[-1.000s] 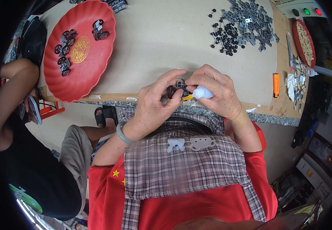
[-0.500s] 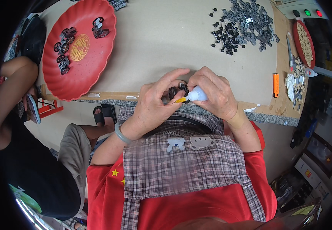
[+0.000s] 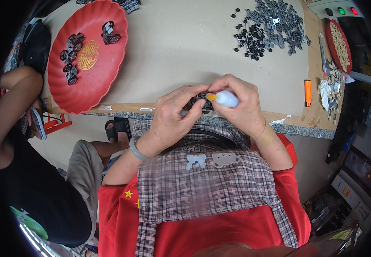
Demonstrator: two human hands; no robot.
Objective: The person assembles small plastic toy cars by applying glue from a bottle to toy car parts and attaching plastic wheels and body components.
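Hands together at table edge (image 3: pixel 237 116). Left hand (image 3: pixel 175 115) pinches small black part (image 3: pixel 197 102) steady; right hand (image 3: pixel 241 105) grips white bottle (image 3: pixel 226 98), orange tip at the part.

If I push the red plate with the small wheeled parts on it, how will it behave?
The red plate looks like thin plastic, so probably light and easy to slide on the smooth table. Its raised rim should keep the wheeled assemblies inside, though they may roll about. It overhangs the table edge slightly, so it might tip.

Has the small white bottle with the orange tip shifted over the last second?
Yes. The small white bottle in the right hand swung, its tip turning toward the red tray.
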